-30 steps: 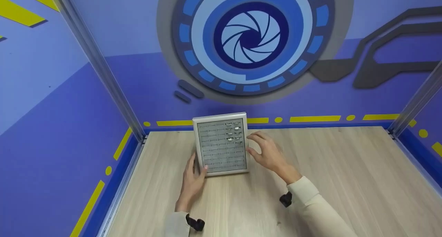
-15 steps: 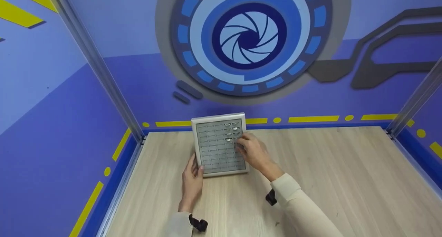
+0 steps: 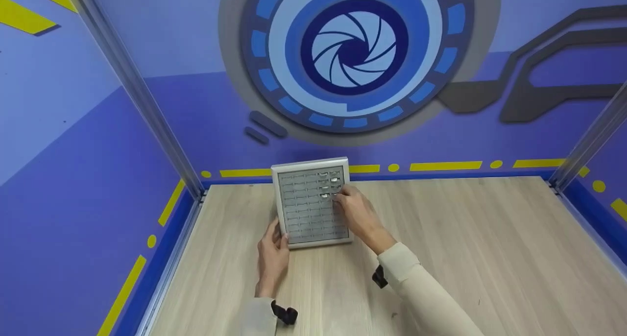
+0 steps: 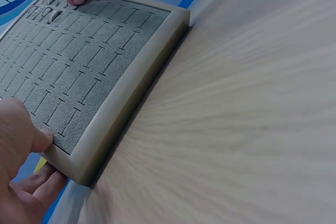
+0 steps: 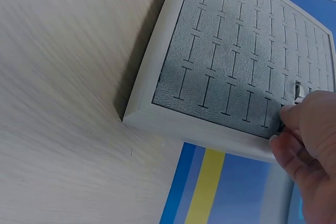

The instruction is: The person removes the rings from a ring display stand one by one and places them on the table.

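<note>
— What is nearest, and why does it sit that way?

— The left hand [image 3: 272,253], in a cream sleeve, lies on the pale wood-grain table [image 3: 465,248] at the near left corner of the grey flocked ring tray with the silver frame [image 3: 312,204]. Its thumb presses on the frame's edge while the fingers curl under the corner — in my judgement a brace, so the tray cannot slide.

— And the other hand?

— The right hand [image 3: 356,213] reaches over the tray's right side, finger and thumb pinched together at a slot in the upper right rows. Whether something small sits between the tips, I cannot tell.

— Beyond that?

— A few small silver rings [image 3: 332,180] stand in the slots just past the fingertips; the remaining slots look bare. The tray lies flat near the table's far edge, close to the blue wall with yellow dashes [image 3: 446,166].
</note>
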### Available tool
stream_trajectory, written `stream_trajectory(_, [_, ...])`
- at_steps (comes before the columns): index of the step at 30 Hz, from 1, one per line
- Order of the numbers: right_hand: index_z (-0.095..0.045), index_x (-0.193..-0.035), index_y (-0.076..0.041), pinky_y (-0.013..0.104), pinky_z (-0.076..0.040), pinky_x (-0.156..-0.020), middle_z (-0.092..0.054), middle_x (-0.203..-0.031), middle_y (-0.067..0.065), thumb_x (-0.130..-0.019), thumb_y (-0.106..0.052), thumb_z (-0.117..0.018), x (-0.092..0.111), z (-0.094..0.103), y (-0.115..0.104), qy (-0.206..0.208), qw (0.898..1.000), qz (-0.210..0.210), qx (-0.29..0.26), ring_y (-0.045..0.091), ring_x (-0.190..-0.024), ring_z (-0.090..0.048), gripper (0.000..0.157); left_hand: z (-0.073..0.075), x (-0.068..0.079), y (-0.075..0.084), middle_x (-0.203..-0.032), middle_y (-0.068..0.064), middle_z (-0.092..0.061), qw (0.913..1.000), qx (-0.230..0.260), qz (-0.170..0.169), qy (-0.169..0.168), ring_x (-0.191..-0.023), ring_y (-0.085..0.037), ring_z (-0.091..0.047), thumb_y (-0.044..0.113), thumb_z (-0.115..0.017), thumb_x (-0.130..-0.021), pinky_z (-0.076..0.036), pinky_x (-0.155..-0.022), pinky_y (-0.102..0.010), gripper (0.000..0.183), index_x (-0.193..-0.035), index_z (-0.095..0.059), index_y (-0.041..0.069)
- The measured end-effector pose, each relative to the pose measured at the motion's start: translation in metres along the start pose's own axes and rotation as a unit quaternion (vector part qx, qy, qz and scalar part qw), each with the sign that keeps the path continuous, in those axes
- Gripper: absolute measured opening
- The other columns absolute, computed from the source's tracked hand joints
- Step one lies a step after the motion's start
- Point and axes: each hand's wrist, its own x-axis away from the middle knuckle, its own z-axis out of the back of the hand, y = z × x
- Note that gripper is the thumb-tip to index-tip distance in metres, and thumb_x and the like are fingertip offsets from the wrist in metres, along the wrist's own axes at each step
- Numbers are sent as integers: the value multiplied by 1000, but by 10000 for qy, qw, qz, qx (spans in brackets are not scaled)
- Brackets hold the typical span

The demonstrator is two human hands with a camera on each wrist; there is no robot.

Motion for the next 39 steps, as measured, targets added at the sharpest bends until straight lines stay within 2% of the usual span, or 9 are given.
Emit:
stream_trajectory(3, [-77, -94, -1, 38, -65, -78, -67, -103, 11, -99, 1, -73, 0, 0, 0, -12, 9999, 89, 51, 24, -93, -67, 7, 0, 1, 1, -154, -27, -56, 9999, -72, 79, 15, -135, -42, -63, -6, -65, -102, -58, -109, -37, 60, -159, -47, 0])
stream_trajectory(10, [-76, -95, 2, 39, -66, -84, -66, -106, 12, -100, 2, -71, -2, 4, 1, -197, 9991, -79, -371, 26, -99, -68, 7, 0, 0, 0, -155, -25, -56, 9999, -139, 28, 5, -133, -41, -64, -4, -65, -102, -58, -109, -36, 60, -159, -47, 4])
stream_trajectory(18, [-77, -98, 1, 37, -66, -83, -66, -104, 9, -99, 4, -72, -1, 8, 0, -332, 9976, -237, -565, 23, -97, -67, 6, -1, 0, -1, -156, -25, -54, 10000, -39, 46, -1, -134, -41, -64, -5, -65, -102, -59, -108, -35, 61, -160, -47, 3])
stream_trajectory(24, [-76, -97, 1, 35, -67, -82, -67, -104, 8, -97, 7, -73, 1, 13, -3, -197, 9980, -64, -603, 22, -97, -68, 7, 0, 2, -2, -156, -24, -55, 10000, 0, 89, -4, -135, -41, -63, -5, -65, -102, -58, -109, -36, 61, -160, -47, 6])
stream_trajectory(30, [-77, -96, 0, 35, -65, -80, -67, -100, 8, -95, 8, -74, 7, 24, 0, 23, 9977, 174, -650, 22, -92, -68, 8, 1, 7, -3, -156, -24, -55, 9998, -121, 151, 27, -137, -39, -62, 1, -66, -104, -57, -110, -37, 59, -160, -47, 4])
stream_trajectory(39, [-77, -93, -1, 33, -64, -72, -66, -93, 7, -94, 9, -74, 27, 39, 30, 473, 9946, 540, -749, 21, -84, -68, 11, 1, 7, 1, -163, -26, -45, 9998, 69, 121, -109, -143, -40, -56, -7, -64, -102, -53, -113, -33, 64, -162, -41, 0])
